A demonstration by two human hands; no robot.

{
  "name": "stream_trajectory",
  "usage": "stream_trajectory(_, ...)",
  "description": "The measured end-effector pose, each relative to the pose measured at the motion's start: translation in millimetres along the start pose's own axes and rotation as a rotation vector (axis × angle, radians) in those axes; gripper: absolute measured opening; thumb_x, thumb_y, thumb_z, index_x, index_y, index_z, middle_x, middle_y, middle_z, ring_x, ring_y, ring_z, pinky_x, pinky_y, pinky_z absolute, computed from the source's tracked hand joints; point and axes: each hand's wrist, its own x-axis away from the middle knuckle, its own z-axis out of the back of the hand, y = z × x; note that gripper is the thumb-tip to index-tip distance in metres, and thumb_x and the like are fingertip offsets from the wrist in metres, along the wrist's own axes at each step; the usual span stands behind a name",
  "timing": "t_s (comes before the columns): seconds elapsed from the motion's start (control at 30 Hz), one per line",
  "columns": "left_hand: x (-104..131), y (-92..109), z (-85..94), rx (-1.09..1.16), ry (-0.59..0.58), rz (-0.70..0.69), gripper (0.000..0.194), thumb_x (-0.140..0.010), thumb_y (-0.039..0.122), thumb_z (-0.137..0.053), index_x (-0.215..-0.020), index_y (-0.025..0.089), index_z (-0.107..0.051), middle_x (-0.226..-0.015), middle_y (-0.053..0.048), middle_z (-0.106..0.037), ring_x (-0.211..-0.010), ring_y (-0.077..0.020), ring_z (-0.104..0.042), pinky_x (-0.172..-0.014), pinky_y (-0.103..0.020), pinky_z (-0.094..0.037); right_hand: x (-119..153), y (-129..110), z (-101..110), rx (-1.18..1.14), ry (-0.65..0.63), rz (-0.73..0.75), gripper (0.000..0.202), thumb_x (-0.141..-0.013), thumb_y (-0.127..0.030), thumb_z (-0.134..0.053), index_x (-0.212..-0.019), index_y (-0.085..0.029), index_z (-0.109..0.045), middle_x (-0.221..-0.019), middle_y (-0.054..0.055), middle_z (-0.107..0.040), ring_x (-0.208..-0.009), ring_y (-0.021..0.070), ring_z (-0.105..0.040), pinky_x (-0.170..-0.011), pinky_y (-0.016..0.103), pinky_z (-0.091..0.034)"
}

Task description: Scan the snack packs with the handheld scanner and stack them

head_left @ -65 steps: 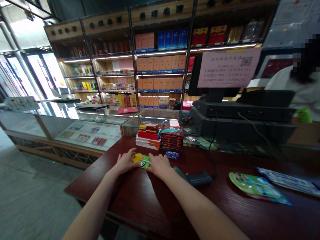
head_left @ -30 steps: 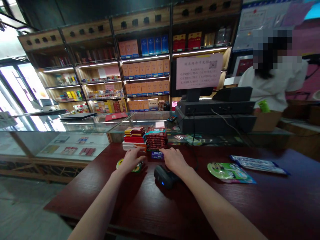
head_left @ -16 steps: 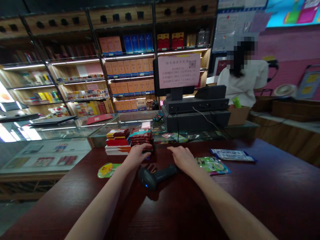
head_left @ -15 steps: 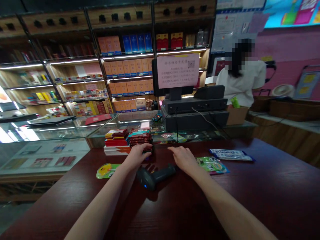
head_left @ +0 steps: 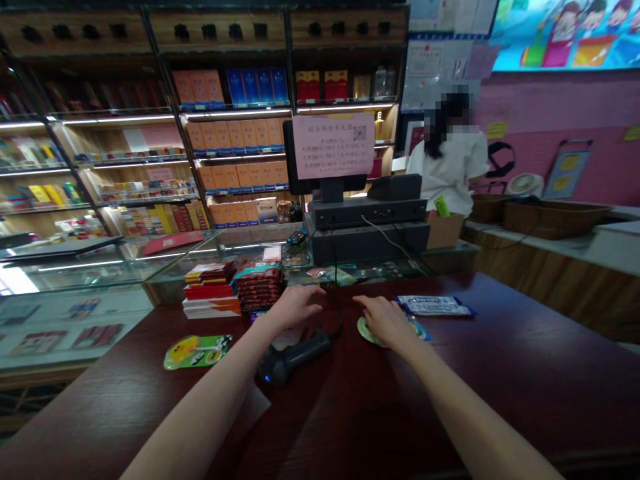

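On the dark wooden counter (head_left: 500,373), the right hand (head_left: 387,321) is laid flat, fingers apart, over a green packet (head_left: 417,331), apparently pinning it, while the left hand (head_left: 295,308) hovers loosely open above the scanner (head_left: 290,357).

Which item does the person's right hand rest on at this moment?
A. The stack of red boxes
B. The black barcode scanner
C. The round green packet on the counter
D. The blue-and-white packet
C: the right hand lies flat over the round green packet, whose edge shows beneath it; the scanner lies apart, nearer the left hand.
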Motion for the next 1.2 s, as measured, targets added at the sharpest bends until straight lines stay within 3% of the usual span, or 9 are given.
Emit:
stream_trajectory(0.33, -29.4, 32.0, -44.2, -0.05, -0.102, -0.116, 0.062, -0.083, 0.043, -0.068, -0.138, 0.023, -0.052, -0.122, -0.009, -0.07, -0.114, -0.0295, -0.065, -0.102, -0.042, -0.045, 11.3, 40.9, -0.7, 0.002, -0.019, -0.072, 0.049, -0.094, -0.014, -0.043, -0.14, -0.026, -0.056, -0.129, 0.011, -0.068, -0.118, 0.0247, -0.061, -0.095, 0.035, -0.041)
stream_trajectory(0.57, -36.9, 59.7, -63.6, -0.054, -0.152, -0.124, 0.091, -0.071, 0.057, -0.077, -0.146, 0.021, -0.04, -0.137, -0.016, -0.061, -0.125, -0.0365, -0.058, -0.106, -0.049, -0.042, 21.1, 54.9, 2.2, 0.013, -0.045, -0.086, 0.054, -0.093, -0.009, -0.039, -0.142, -0.024, -0.055, -0.132, 0.012, -0.066, -0.12, 0.0248, -0.061, -0.096, 0.036, -0.042)
stream_trajectory(0.73, -42.7, 70.6, -78.3, -0.051, -0.158, -0.106, 0.102, -0.066, 0.061, -0.079, -0.149, 0.02, -0.036, -0.136, -0.018, -0.062, -0.124, -0.0401, -0.058, -0.104, -0.052, -0.043, 24.0, 60.3, -2.0, -0.004, -0.046, -0.073, 0.054, -0.093, -0.008, -0.038, -0.141, -0.024, -0.056, -0.132, 0.011, -0.067, -0.12, 0.0247, -0.061, -0.098, 0.035, -0.042)
stream_trajectory(0.97, -45.6, 78.5, -88.8, -0.092, -0.161, -0.07, 0.108, -0.065, 0.063, -0.079, -0.151, 0.018, -0.032, -0.133, -0.019, -0.063, -0.122, -0.0413, -0.059, -0.104, -0.053, -0.043, 26.1, 66.1, -7.7, -0.058, -0.041, -0.041, 0.053, -0.092, -0.008, -0.04, -0.141, -0.02, -0.056, -0.136, 0.011, -0.065, -0.124, 0.0243, -0.058, -0.103, 0.034, -0.041)
stream_trajectory(1.2, -42.3, 83.8, -87.1, -0.112, -0.138, -0.084, 0.1, -0.069, 0.058, -0.078, -0.149, 0.018, -0.033, -0.125, -0.016, -0.069, -0.117, -0.0362, -0.064, -0.107, -0.052, -0.04, 27.3, 70.1, -10.6, -0.109, -0.021, -0.002, 0.055, -0.09, -0.008, -0.038, -0.142, -0.018, -0.055, -0.137, 0.012, -0.064, -0.125, 0.0285, -0.057, -0.105, 0.041, -0.041)
